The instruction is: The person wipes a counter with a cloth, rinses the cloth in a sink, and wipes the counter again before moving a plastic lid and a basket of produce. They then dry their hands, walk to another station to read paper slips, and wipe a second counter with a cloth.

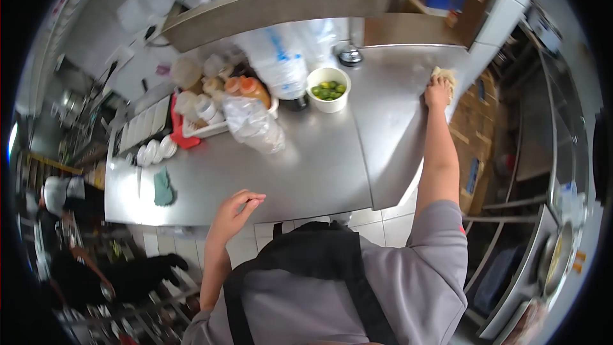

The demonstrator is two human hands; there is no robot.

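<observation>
My right hand (438, 91) reaches out to the far right edge of the steel counter (319, 166) and presses on a pale cloth (446, 76) bunched under its fingers. Above the counter's near edge my left hand (234, 211) hovers with its fingers loosely curled together, holding nothing. A white bowl of green limes (328, 89) stands in the middle of the counter, to the left of my right hand.
Clear plastic bags (254, 124), sauce bottles (248, 87) and a white basket (207, 129) crowd the counter's back left. A green cloth (163, 186) and stacked white dishes (155, 150) lie at the left end. Cardboard boxes (472, 134) stand beyond the right edge. Another person (60, 195) is at the far left.
</observation>
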